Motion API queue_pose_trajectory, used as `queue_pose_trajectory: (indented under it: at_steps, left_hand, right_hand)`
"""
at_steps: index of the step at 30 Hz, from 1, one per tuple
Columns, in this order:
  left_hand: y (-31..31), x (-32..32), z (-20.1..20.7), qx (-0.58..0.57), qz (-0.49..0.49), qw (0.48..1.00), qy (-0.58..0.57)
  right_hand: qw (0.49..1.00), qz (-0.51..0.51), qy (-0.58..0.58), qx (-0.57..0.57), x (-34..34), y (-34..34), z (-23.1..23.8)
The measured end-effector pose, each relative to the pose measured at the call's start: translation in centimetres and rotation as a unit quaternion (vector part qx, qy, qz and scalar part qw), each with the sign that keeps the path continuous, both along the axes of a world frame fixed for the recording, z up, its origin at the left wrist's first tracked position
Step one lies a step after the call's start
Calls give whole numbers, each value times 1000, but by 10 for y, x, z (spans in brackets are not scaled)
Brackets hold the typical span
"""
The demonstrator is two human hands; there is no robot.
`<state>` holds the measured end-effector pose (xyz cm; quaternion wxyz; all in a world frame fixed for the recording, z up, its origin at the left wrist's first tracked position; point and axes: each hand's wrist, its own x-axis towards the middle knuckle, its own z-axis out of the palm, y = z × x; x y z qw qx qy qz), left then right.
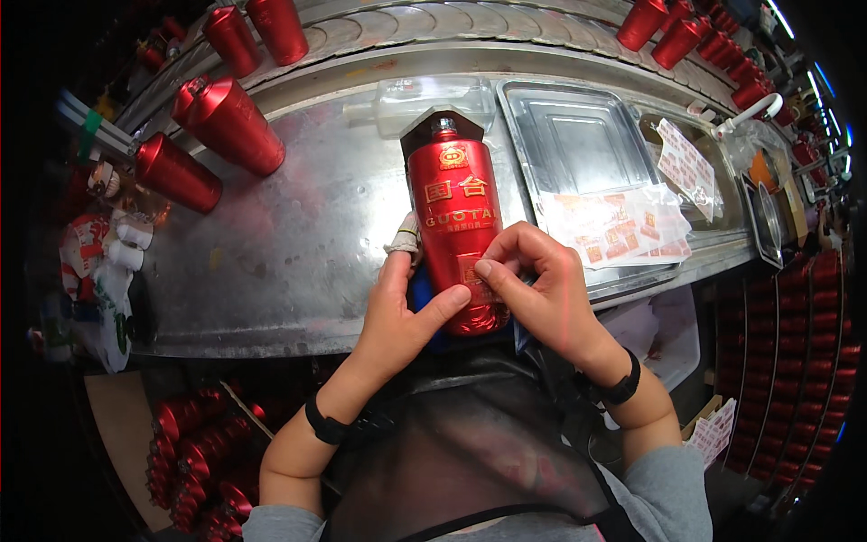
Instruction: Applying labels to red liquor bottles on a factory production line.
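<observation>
Glossy red, gold-lettered bottle (452,237), held tilted at the near edge of a grey metal table (289,312). From afar I see the left hand (393,312) clasping its lower side, thumb on the front. The right hand (545,285) has thumb and forefinger together at a small square label (469,267); I cannot tell whether they pinch it. A slack left grip could let the bottle roll, creasing the label.

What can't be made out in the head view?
Head view:
Left hand: some fingers hidden behind the red bottle.
Bottle's back: hidden by its front.
Square patch: partly covered by the right hand.
Upper bottle: neck cut off by the top edge.
</observation>
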<state>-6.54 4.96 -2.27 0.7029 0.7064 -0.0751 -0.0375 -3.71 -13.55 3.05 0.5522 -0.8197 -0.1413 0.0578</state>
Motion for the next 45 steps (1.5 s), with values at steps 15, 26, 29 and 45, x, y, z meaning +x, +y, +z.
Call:
queue_pose_trajectory:
  at_steps: [15, 26, 29, 45]
  left_hand:
    - [-6, 4, 5, -37, -8, 999, 13]
    - [-6, 3, 5, -16, -4, 1000, 8]
    - [-5, 3, 4, -20, -4, 1000, 5]
    - [-2, -2, 9, -20, -23, 999, 10]
  right_hand:
    - [983, -73, 138, 99, -14, -8, -25]
    - [983, -68, 134, 103, -12, -7, -24]
    - [983, -66, 137, 108, -11, -7, -26]
    - [985, -68, 137, 86, -12, -6, -25]
